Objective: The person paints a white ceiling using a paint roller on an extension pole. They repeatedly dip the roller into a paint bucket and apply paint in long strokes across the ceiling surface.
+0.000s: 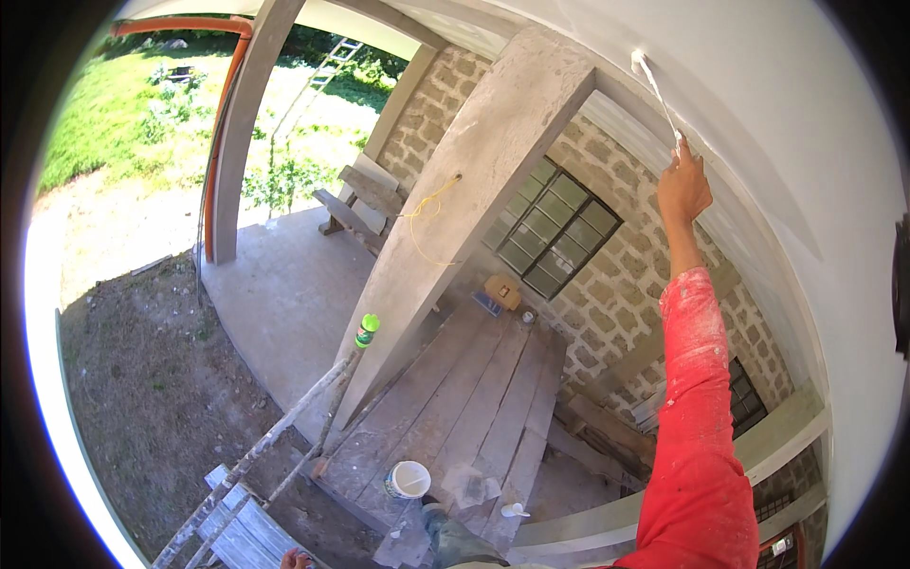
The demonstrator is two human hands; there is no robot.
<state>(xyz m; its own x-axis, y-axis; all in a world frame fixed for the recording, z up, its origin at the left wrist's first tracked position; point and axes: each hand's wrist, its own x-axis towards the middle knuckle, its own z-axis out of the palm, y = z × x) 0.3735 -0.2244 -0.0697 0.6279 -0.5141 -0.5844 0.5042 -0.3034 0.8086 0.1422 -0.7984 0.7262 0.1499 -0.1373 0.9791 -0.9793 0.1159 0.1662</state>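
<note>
My right hand (684, 185), in a paint-spattered red sleeve, is raised high at the upper right. Its fingers are wrapped round the handle of a small paint roller (652, 81). The white roller head touches the white ceiling (758, 123) close to where it meets a beam. Only a few fingertips of my left hand (296, 560) show at the lower edge, beside grey-white planks; whether they grip anything is hidden.
I stand on a plank platform (455, 408), with a white bucket (408, 480), a small white container (514, 510) and a cardboard box (502, 291) on it. A concrete beam (474, 161) crosses ahead. Poles topped by a green can (368, 329) rise at left, beyond the platform edge.
</note>
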